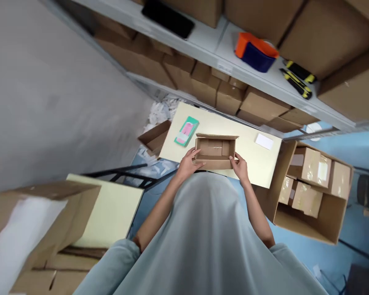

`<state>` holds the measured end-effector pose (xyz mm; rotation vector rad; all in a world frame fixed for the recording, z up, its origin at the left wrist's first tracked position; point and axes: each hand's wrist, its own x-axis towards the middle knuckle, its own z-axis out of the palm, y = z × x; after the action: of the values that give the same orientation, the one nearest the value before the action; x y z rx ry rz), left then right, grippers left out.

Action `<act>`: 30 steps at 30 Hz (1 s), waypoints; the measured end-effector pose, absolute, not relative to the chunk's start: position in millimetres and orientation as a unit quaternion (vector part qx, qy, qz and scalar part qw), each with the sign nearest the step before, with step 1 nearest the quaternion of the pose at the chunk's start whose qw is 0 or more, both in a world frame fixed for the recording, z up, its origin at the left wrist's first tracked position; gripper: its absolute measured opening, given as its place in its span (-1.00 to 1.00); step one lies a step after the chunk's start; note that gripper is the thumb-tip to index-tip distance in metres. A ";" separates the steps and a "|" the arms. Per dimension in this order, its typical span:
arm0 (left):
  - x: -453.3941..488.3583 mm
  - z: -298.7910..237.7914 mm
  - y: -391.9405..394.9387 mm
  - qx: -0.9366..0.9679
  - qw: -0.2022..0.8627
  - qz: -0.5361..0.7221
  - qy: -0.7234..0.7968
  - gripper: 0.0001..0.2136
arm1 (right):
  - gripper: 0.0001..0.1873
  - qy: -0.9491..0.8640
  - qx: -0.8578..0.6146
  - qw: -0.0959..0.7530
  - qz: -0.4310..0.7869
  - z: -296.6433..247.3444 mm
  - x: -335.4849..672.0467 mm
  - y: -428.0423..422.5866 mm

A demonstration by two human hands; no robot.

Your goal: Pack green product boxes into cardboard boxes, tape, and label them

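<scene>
**Hands grip small open carton**

Left hand (189, 162) and right hand (240, 166) clasp the near corners of a small open cardboard box (215, 151) on the pale tabletop (252, 162). A green-pink packet (186, 131) lies left of it, a white card (264, 141) right.

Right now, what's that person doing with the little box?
A person grips a small cardboard box, open on top, on a pale table: left hand at one end, right hand at the other. A green packet and a white card lie on the table beside it. A big carton of taped boxes stands to the right.
</scene>
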<state>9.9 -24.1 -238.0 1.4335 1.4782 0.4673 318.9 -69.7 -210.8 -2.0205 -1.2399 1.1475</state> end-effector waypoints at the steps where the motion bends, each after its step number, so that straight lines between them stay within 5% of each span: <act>1: -2.7 -231.0 -38.3 0.568 0.492 0.209 0.626 -0.23 | -0.09 -0.465 -0.727 0.248 0.440 -208.4 311.1 -63.9; 10: -97.4 -202.4 -182.2 0.354 0.413 0.347 0.764 -0.25 | -0.27 -0.614 -0.563 0.164 0.528 -206.4 178.1 -32.5; 20: -266.2 -225.2 -372.3 0.183 0.282 0.419 0.843 -0.25 | -0.43 -0.791 -0.357 0.002 0.498 -212.7 -84.5 -114.0; 30: -354.0 -246.0 -465.9 0.107 0.236 0.404 0.877 -0.59 | -0.34 -0.843 -0.332 -0.127 0.403 -214.8 -242.2 -180.1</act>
<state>-354.0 -465.9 -246.0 0.2934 2.4071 1.1079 -242.2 -180.1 -214.8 -1.1360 -2.8881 1.3820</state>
